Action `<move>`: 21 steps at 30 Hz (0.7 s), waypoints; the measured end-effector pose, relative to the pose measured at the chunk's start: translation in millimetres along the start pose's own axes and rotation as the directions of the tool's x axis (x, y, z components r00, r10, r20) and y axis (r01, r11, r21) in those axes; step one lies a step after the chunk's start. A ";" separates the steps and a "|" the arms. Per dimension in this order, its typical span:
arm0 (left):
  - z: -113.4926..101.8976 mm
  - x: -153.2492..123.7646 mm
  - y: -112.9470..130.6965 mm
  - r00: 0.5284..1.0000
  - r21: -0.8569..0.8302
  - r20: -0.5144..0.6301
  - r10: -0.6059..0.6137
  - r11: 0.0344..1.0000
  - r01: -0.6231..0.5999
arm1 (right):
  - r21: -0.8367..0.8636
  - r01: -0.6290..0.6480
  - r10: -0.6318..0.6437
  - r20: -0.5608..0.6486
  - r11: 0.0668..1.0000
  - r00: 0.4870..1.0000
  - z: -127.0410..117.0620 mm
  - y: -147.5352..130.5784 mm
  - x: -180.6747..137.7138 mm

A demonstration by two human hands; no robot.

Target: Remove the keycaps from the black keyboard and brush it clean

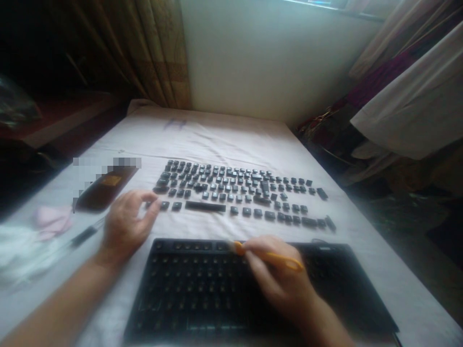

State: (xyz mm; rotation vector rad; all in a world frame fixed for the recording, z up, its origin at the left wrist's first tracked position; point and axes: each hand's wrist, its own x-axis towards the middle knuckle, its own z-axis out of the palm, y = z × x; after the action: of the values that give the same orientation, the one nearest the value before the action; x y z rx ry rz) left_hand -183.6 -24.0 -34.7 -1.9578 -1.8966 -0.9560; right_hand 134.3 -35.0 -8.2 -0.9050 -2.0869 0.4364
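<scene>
Head view: the brush (284, 260) is held by the right hand (278, 270), its grip wrapped around the handle, with the blurred bristles set at the far edge of the keyboard (202, 284), which is laid on the sheet (152, 137). The left hand (128, 221) is curled beside the caps (234, 188), thumb and finger nearly meeting; whether a cap is pinched cannot be told. Strokes are probably best kept light, the keyboard steadied, and the rows of caps left undisturbed.

R hand (278, 277) w/ yellow brush (284, 260) at blk kybd (202, 275), L hand (126, 222) nr loose keycaps (213, 187) on sheet (224, 132).
</scene>
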 end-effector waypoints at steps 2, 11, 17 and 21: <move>-6.5 2.3 -11.9 0.998 0.031 -0.029 -0.062 0.998 0.063 | 0.013 -0.009 0.009 0.004 1.000 1.000 0.4 0.2 -0.8; -14.1 8.8 -31.6 0.944 0.136 0.050 -0.325 0.939 0.316 | 0.051 -0.030 0.034 -0.079 0.998 0.996 -0.1 0.9 -2.4; -9.4 6.2 -30.5 0.925 0.134 0.150 -0.348 0.935 0.330 | 0.039 -0.039 0.044 -0.135 0.998 0.990 -3.6 1.0 -1.8; -6.9 5.7 -33.4 0.899 0.131 0.193 -0.393 0.918 0.373 | 0.019 -0.025 0.027 -0.132 1.000 0.991 -4.1 0.5 -0.7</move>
State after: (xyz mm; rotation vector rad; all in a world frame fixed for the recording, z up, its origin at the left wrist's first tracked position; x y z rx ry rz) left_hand -217.9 -19.6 -34.7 -1.7276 -2.4687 -0.7512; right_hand 138.0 -35.2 -6.4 -0.9268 -1.9498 0.3966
